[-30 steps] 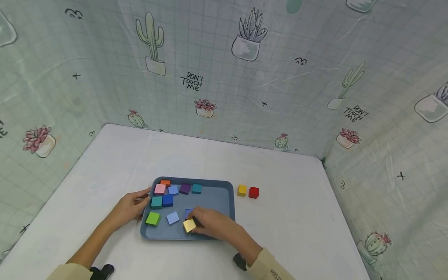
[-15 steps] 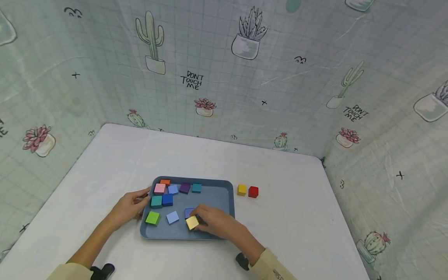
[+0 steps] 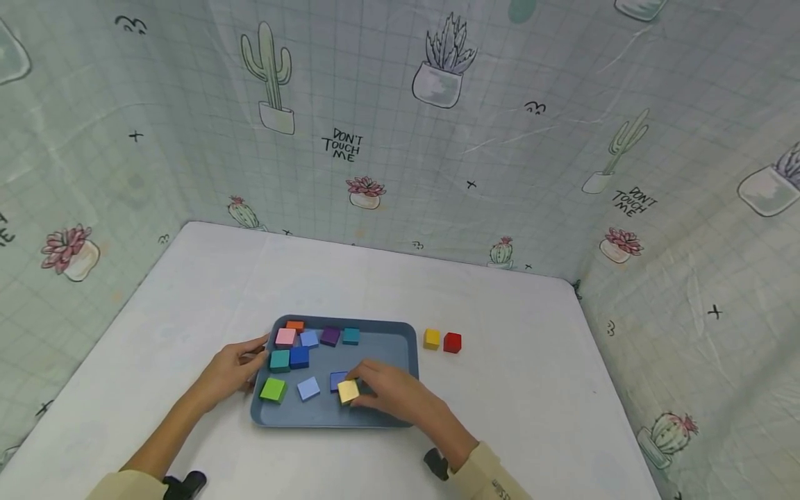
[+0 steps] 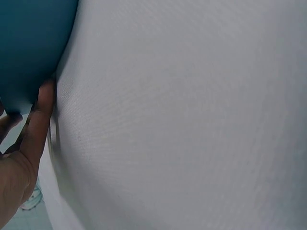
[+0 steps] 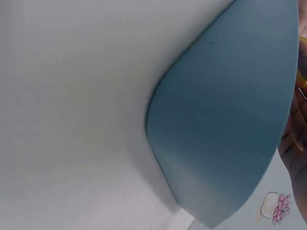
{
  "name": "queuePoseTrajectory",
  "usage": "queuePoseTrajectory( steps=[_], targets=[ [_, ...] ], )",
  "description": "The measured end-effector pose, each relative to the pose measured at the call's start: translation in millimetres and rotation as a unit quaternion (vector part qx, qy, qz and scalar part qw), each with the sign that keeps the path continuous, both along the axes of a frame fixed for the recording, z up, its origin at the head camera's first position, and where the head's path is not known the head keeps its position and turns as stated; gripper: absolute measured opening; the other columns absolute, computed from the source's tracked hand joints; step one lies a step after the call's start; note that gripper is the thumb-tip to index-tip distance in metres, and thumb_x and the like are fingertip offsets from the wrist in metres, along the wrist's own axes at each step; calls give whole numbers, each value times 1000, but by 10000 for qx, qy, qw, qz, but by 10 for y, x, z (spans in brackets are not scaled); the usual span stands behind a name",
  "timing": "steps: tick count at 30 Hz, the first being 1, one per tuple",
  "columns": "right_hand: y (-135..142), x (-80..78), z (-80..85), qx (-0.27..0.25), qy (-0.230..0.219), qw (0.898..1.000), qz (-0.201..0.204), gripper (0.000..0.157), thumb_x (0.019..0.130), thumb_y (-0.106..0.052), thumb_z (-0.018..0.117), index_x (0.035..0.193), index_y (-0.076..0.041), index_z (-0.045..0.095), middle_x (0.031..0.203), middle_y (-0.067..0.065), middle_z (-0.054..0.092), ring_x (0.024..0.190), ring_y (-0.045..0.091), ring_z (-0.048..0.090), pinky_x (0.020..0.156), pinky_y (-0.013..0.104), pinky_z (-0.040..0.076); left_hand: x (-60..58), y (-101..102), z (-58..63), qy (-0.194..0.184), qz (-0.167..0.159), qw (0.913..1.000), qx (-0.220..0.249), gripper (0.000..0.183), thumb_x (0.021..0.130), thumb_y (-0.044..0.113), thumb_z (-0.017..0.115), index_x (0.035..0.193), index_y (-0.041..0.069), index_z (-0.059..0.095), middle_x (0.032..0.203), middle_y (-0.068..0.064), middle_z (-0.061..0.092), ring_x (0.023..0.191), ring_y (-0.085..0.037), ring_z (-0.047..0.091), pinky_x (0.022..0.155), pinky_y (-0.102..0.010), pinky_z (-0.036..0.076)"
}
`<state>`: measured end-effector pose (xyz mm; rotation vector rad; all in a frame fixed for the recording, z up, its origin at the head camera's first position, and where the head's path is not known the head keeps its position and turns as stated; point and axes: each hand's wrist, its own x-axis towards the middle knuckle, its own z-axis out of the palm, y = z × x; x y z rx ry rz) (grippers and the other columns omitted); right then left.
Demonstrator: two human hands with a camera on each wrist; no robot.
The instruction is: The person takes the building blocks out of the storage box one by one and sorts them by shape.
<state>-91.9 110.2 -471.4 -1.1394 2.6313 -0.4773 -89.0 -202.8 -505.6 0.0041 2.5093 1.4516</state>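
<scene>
A blue-grey tray (image 3: 387, 354) lies on the white table in the head view, holding several coloured cubes. My left hand (image 3: 226, 371) grips the tray's left edge; its fingers press the outer wall in the left wrist view. Between the thumb and fingers of my right hand (image 3: 390, 392) is a pale yellow cube (image 3: 348, 392), pinched over the tray's front right part. Just behind it sits a blue cube (image 3: 336, 380), partly hidden. To the left are a light blue cube (image 3: 308, 389) and a green cube (image 3: 273, 389). In the right wrist view the tray wall hides most of this hand.
At the tray's back left are pink (image 3: 285, 337), orange (image 3: 295, 326), teal (image 3: 279, 360), dark blue (image 3: 299, 357) and purple (image 3: 330, 336) cubes, among others. A yellow cube (image 3: 432, 339) and a red cube (image 3: 453, 342) lie on the table right of the tray.
My right hand has moved the pale yellow cube a little right and away from me, close in front of the blue cube. The left hand and the tray stay in place.
</scene>
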Motion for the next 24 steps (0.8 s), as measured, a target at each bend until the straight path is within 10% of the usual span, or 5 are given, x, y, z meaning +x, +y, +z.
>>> queuePoseTrajectory(
  steps=[24],
  targets=[
    [187,-75,54,-205,314,9991,-185,40,83,-32,72,118,-16,60,105,-7,59,79,1,50,72,8,44,3,-9,-15,-177,-16,9998,127,58,97,30,53,144,0,35,136,-28,43,96,-29,57,61,-29,55]
  ],
)
